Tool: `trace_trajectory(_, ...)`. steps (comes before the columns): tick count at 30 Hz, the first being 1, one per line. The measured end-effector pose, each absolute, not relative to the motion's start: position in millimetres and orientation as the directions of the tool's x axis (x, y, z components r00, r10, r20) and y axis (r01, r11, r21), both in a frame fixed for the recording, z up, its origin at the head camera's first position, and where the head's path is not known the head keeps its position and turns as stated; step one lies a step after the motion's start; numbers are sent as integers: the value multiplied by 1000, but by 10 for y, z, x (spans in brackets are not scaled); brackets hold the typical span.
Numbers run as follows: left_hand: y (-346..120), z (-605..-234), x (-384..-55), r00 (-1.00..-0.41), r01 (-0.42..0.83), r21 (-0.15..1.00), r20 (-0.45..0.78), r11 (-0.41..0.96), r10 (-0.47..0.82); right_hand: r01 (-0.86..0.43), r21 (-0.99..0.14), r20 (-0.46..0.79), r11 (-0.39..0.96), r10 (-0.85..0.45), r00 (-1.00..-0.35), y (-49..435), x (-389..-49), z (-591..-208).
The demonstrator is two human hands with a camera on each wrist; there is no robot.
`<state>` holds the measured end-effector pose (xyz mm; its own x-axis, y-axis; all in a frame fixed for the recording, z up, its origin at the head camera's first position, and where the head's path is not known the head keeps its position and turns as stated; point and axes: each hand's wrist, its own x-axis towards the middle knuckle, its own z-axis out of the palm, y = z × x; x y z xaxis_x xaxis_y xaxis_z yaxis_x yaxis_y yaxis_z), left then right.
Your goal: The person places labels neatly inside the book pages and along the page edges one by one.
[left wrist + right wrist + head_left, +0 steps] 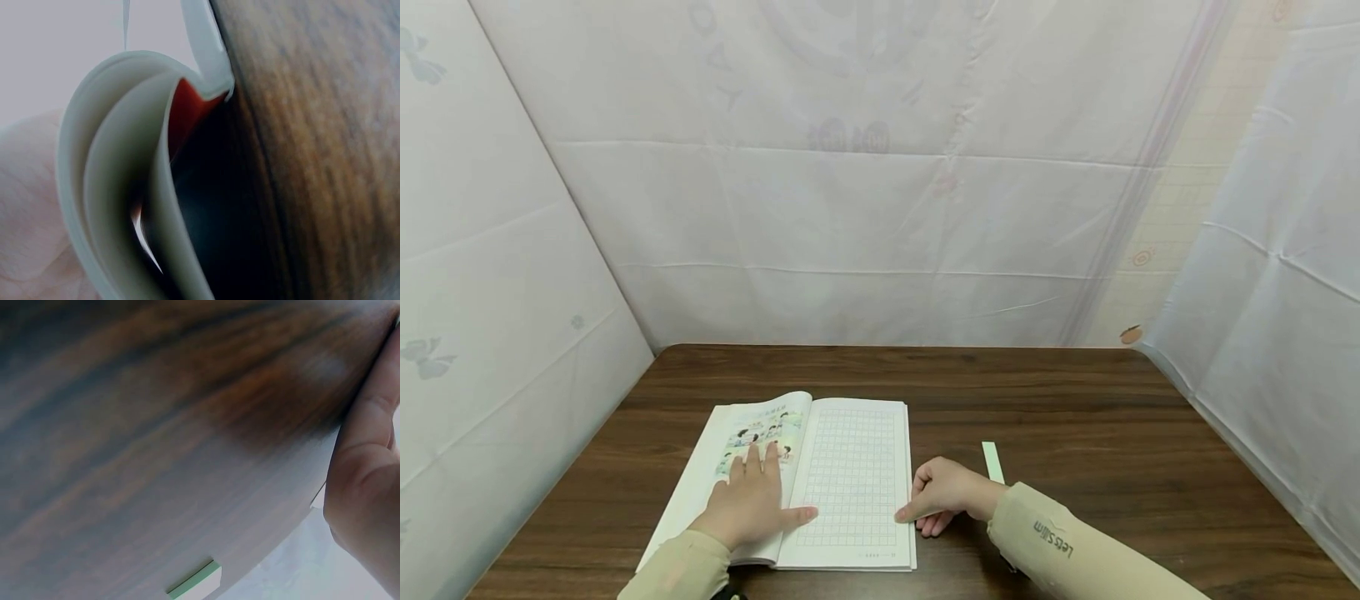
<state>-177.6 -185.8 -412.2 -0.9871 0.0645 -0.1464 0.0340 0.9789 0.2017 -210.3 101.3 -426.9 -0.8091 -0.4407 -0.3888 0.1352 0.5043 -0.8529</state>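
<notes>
An open exercise book (853,475) lies on the table, a picture page on its left and a grid-ruled page on its right. My left hand (748,504) rests over the left page with fingers spread, its thumb reaching across the fold onto the grid page. In the left wrist view, the book's curled pages (119,125) bulge up beside the palm. At the right edge of the book, my right hand (947,492) pinches the page edge, thumb on top and the other fingers curled beside and below. The right wrist view shows part of this hand (369,469) low over the wood.
A pale green strip (992,460) lies on the table just beyond my right wrist, partly hidden by it. The dark wooden table (1075,400) ends at a white cloth (880,217) hung behind and on both sides.
</notes>
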Motion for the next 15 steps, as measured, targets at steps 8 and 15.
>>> trace_trajectory(8, -1858, -4129, -1776, -988, 40, 201, -140, 979, 69, 142, -853, -402, 502, -459, -792, 1031, -2118, -4258)
trace_trajectory(15, -1854, -4125, -1769, -988, 40, 204, -141, 978, 70, 137, -850, -402, 508, -458, -793, 1026, -2129, -4271)
